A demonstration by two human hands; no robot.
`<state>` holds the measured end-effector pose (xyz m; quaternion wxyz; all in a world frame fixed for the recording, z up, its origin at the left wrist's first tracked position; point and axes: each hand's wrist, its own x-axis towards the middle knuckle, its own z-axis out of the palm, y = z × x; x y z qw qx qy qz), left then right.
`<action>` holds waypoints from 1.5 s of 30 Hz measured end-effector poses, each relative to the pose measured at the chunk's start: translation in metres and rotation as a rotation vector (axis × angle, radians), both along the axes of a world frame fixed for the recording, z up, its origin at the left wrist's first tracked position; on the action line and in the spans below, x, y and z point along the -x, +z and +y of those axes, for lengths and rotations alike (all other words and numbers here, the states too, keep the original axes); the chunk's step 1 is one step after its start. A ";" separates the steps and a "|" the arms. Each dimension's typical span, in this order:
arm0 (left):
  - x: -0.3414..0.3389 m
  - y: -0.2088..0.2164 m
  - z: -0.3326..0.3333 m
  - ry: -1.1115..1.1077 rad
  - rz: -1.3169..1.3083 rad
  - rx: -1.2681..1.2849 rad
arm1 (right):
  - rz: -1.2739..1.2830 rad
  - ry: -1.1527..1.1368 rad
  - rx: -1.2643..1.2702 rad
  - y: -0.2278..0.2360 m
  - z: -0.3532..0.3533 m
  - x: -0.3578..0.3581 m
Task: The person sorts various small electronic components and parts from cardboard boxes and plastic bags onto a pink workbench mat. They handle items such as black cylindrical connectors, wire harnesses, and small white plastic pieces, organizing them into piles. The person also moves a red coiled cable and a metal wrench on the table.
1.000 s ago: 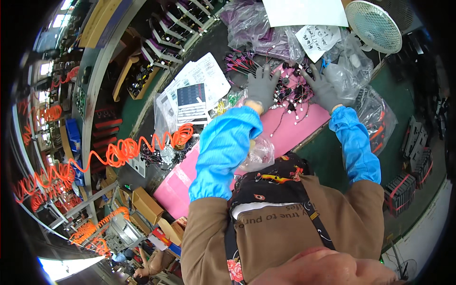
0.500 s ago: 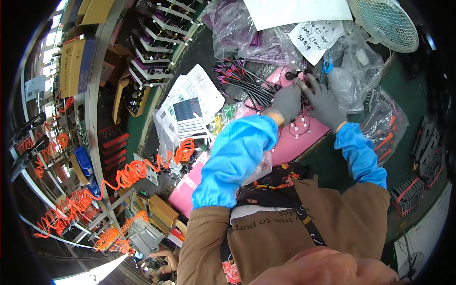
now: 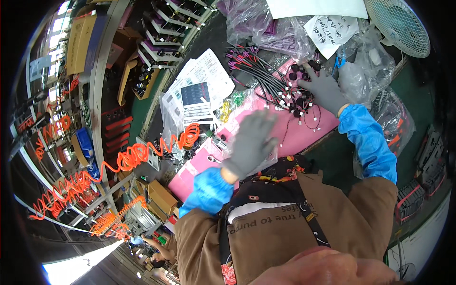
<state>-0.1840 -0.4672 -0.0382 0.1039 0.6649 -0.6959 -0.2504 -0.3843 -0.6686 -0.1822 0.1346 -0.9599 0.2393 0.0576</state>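
Observation:
My left hand [image 3: 251, 145], in a grey glove, hovers over the near part of the pink mat [image 3: 304, 137]. Its fingers are stretched out, slightly smeared by motion, and nothing is in it. At the far side of the mat, my gloved right hand [image 3: 326, 90] reaches over a cluster of round black parts [image 3: 295, 76], with thumb and forefinger apart. Beside it lies a bundle of black cables [image 3: 266, 76] with red and purple ends. Small white connectors [image 3: 285, 102] on thin dark wires spread below that hand. A ring-ended metal tool [image 3: 213, 159] lies near my left wrist.
Printed sheets [image 3: 209, 76] lie left of the cables. Plastic bags [image 3: 356, 85] crowd the right, below a fan [image 3: 399, 26]. A coiled orange hose [image 3: 133, 159] crosses the left side. Racked metal brackets [image 3: 161, 42] stand at the far left.
My left hand has left the cable ends and moved back toward me, opening out. My right hand stays by the black parts, which now show more fully. The whole view has shifted slightly.

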 end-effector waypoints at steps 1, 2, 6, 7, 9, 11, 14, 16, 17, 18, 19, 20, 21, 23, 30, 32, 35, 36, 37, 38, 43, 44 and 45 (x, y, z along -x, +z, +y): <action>-0.009 0.004 0.022 0.075 -0.119 0.025 | -0.021 -0.040 -0.014 0.008 0.006 0.000; -0.015 0.010 0.040 0.165 -0.190 -0.079 | -0.014 -0.070 -0.012 0.007 0.008 -0.002; -0.019 -0.006 0.119 0.438 -0.201 -0.210 | 0.033 -0.161 0.004 0.014 0.019 -0.016; -0.020 -0.015 0.135 0.519 -0.131 -0.215 | 0.043 -0.164 0.017 0.011 0.020 -0.017; -0.020 -0.030 0.159 0.620 -0.094 -0.266 | 0.066 -0.183 0.030 0.016 0.017 -0.017; -0.017 -0.037 0.180 0.718 -0.078 -0.257 | -0.007 -0.238 -0.009 0.031 0.020 -0.010; -0.014 -0.035 0.191 0.837 0.140 -0.145 | -0.206 -0.297 -0.078 0.054 0.010 0.005; -0.011 -0.041 0.188 0.943 0.272 0.110 | -0.396 -0.350 -0.187 0.092 0.011 0.009; -0.014 -0.035 0.180 1.006 0.411 0.082 | -0.528 -0.268 -0.102 0.095 0.004 0.016; -0.017 -0.026 0.171 1.059 0.547 0.050 | -0.583 -0.299 -0.171 0.098 0.001 0.022; -0.018 -0.009 0.164 1.082 0.701 0.048 | -0.638 -0.325 -0.251 0.101 0.000 0.024; -0.019 -0.007 0.160 1.071 0.749 0.085 | -0.691 -0.352 -0.331 0.102 -0.004 0.029; -0.019 -0.005 0.156 1.059 0.794 0.122 | -0.559 -0.281 -0.210 0.084 -0.021 0.051; -0.020 -0.002 0.149 1.065 0.853 0.196 | -0.646 -0.325 -0.422 0.091 -0.004 0.058; -0.037 -0.060 0.134 0.999 0.569 0.138 | -0.830 -0.315 -1.536 0.112 0.136 -0.006; -0.039 -0.064 0.131 1.000 0.527 0.124 | -0.723 -0.248 -1.668 0.106 0.166 -0.028; -0.038 -0.045 0.128 0.996 0.583 0.127 | -0.545 -0.114 -1.686 0.095 0.193 -0.053; -0.041 -0.046 0.132 0.978 0.550 0.182 | -0.491 -0.134 -1.695 0.076 0.199 -0.062; -0.047 -0.049 0.134 0.956 0.515 0.247 | -0.445 -0.097 -1.627 0.073 0.203 -0.077; -0.052 -0.051 0.136 0.934 0.479 0.311 | -0.402 -0.062 -1.557 0.071 0.204 -0.091; -0.022 -0.021 0.137 0.915 0.512 0.164 | -0.274 0.325 -0.392 -0.011 0.206 -0.129; -0.017 -0.013 0.136 0.904 0.546 0.214 | -0.206 0.341 -0.233 -0.011 0.202 -0.135; -0.010 -0.007 0.138 0.878 0.587 0.250 | 0.174 0.293 -0.349 -0.035 0.192 -0.143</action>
